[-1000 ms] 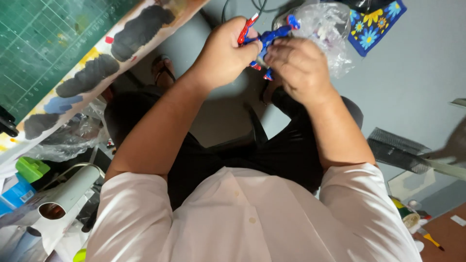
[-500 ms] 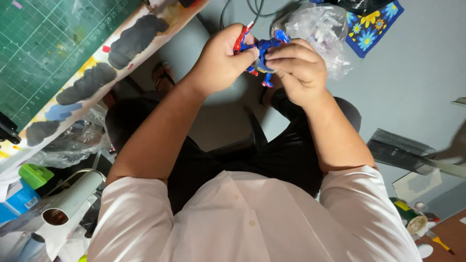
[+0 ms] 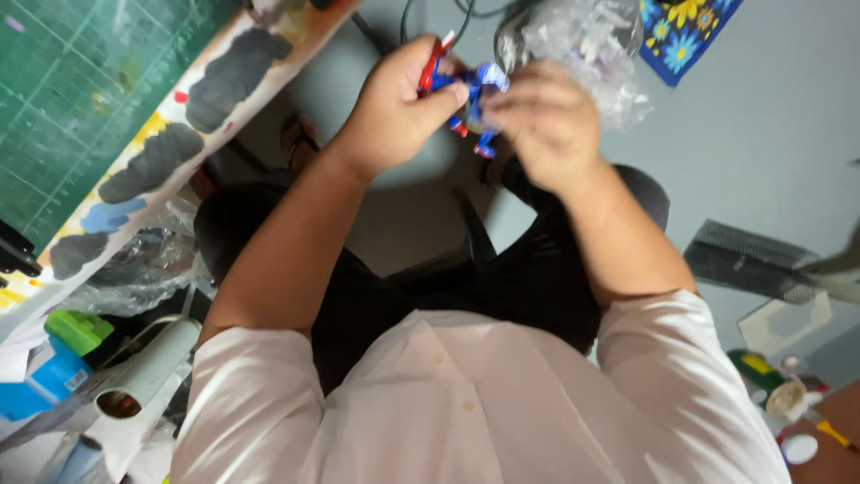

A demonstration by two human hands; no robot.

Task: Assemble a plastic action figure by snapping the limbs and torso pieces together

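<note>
While the person sits with both forearms stretched out over a lap in black trousers (image 3: pixel 528 278), the two hands meet on a small blue and red plastic toy figure (image 3: pixel 470 99), which I take as the landmark for everything else. That figure is held in the air above the grey floor (image 3: pixel 770 134), out beyond the knees and near the top edge of the head view. To the left of the figure, the left hand (image 3: pixel 394 112) is clamped on it, thumb lying across its blue body and the fingers curled behind, with a red part of the toy poking up past the knuckles. To the right of the figure, the right hand (image 3: pixel 542 121) is closed on its other side, fingertips pinched together against the blue plastic; blur hides which part they grip. Just beyond the figure, touching the back of the right hand, lies a crumpled clear plastic bag (image 3: pixel 587 45). Further right of the figure sits a dark blue cloth printed with yellow flowers (image 3: pixel 685 31). Well to the left of the figure runs a paint-smeared board edge with black, yellow and blue patches (image 3: pixel 179 152), and past it a green gridded cutting mat (image 3: pixel 81 90). Nearer the camera than the figure is the person's white shirt (image 3: pixel 466 403).
</note>
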